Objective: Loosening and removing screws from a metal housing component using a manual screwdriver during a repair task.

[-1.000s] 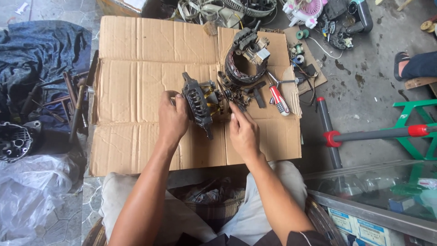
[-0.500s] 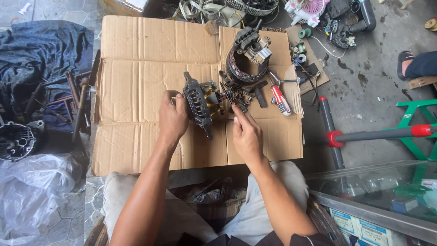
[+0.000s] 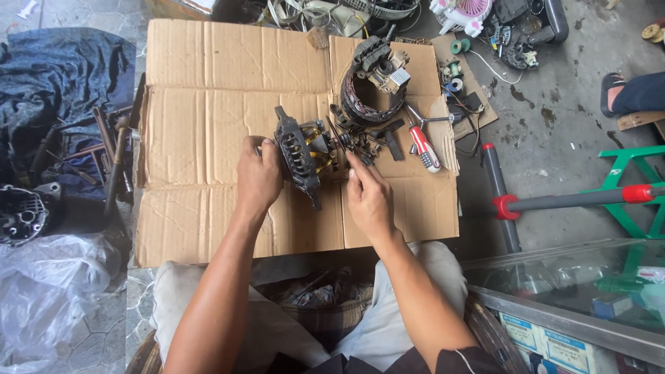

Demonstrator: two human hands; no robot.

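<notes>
- We see both bare forearms reaching forward from the lap, elbows bent, converging toward the middle.
- Our left hand [image 3: 258,176] lies palm down, knuckles up, fingers curled over and closed on the dark metal motor part with yellow windings [image 3: 299,154].
- Our right hand [image 3: 369,196] sits just beside it, back up, index finger and thumb extended forward and pinched together; whether they hold anything, we cannot tell.

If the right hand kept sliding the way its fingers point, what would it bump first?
Probably the small dark parts just past the right hand, beside the motor rotor; behind them lies the round stator ring.
</notes>
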